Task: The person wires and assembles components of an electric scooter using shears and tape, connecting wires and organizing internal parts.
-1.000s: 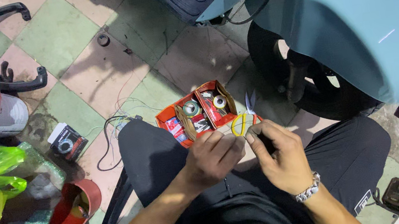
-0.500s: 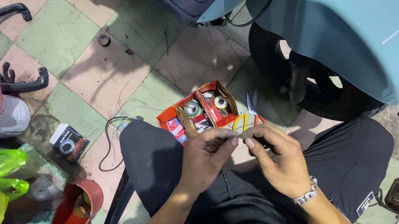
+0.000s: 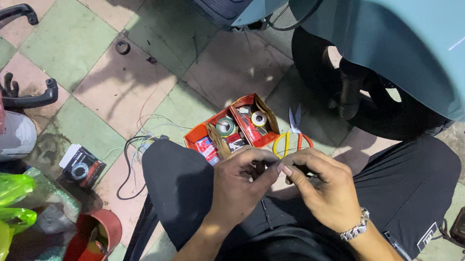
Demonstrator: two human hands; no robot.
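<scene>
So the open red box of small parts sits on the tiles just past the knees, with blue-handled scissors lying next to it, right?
Not quite: the head view shows the scissors have yellow and orange handles, not blue. The rest holds: they lie beside the open red box of small parts on the tiles, just past the knees.

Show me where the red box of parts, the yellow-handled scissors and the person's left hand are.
red box (image 3: 199, 135), head view, on its left wall.
yellow-handled scissors (image 3: 296, 122), head view, on the blades.
left hand (image 3: 239, 180), head view, on the back of the hand.

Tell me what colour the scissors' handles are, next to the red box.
Yellow and red scissors handles, seen in the head view.
</scene>
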